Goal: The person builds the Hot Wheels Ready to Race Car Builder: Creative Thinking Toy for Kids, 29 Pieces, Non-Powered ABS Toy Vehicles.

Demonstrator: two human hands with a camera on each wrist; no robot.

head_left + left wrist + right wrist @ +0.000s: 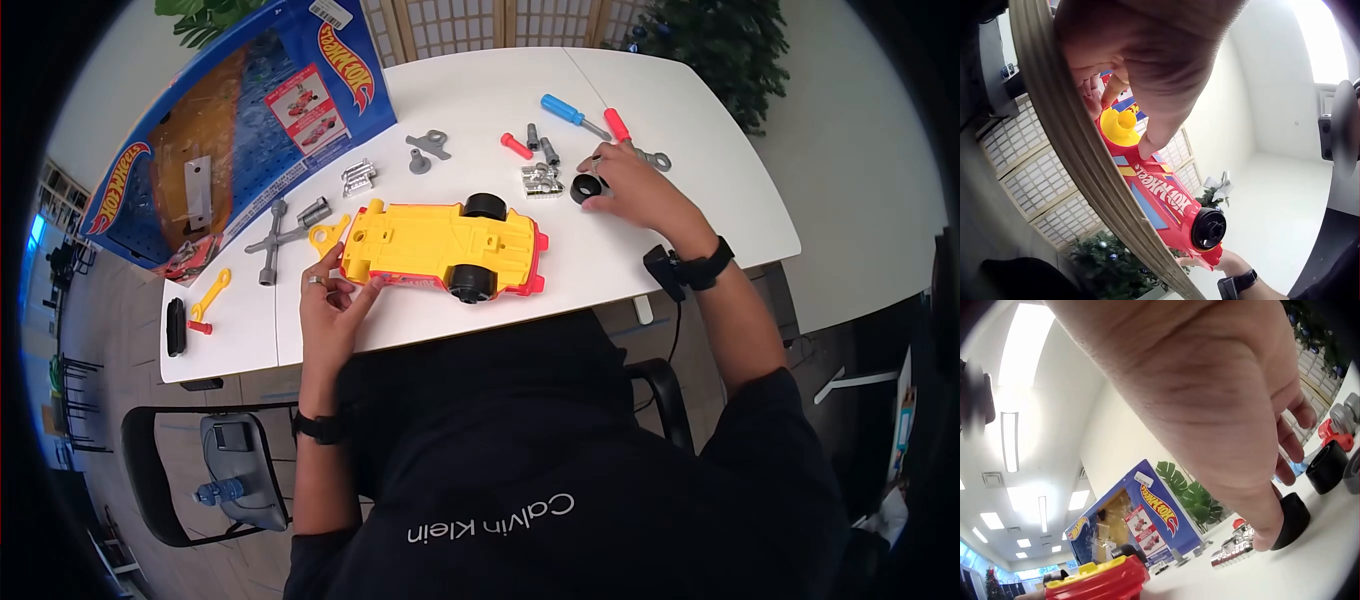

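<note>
A red toy car [440, 245] lies upside down on the table, yellow underside up, with two black wheels at its right end. At its left end, a bare yellow axle stub [1126, 119] shows in the left wrist view. My left hand [332, 300] grips that end, thumb against the red side. To the right, my right hand [640, 190] pinches a loose black wheel [1293, 520] on the tabletop between thumb and fingers. Another black wheel [1327, 467] stands just beyond it. A chrome engine piece [541, 181] lies left of the right hand.
A large blue toy box [350, 125] stands at the back left. Near it lie a grey cross wrench [272, 240] and a second chrome piece [358, 178]. Blue [562, 109] and red [617, 124] screwdrivers are behind the right hand. A yellow wrench [211, 294] lies at the left edge.
</note>
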